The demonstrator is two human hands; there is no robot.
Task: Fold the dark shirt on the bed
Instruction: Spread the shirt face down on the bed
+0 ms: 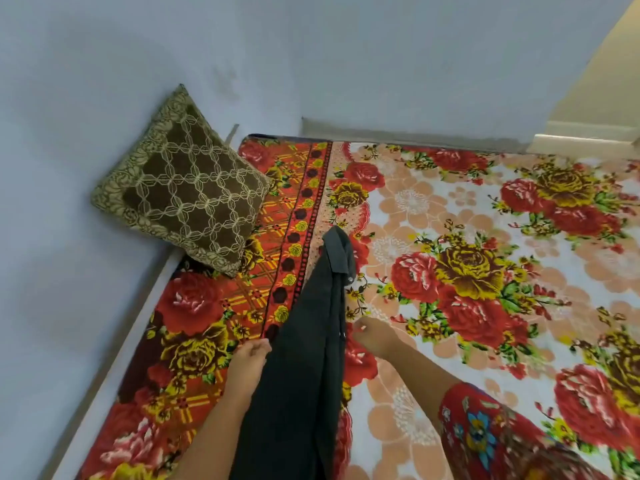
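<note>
Limp dark shirt (304,358), narrow strip, on floral bed (450,209); left hand (249,356) grip pinches edge; right hand (375,337) grip: cannot tell.

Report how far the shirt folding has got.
Done: the shirt lies on the bed as a long narrow strip, sides apparently folded in, collar at the far end. In hand: the left hand touches its left edge; the right hand hovers beside the right edge. Left: folding the strip crosswise.
</note>
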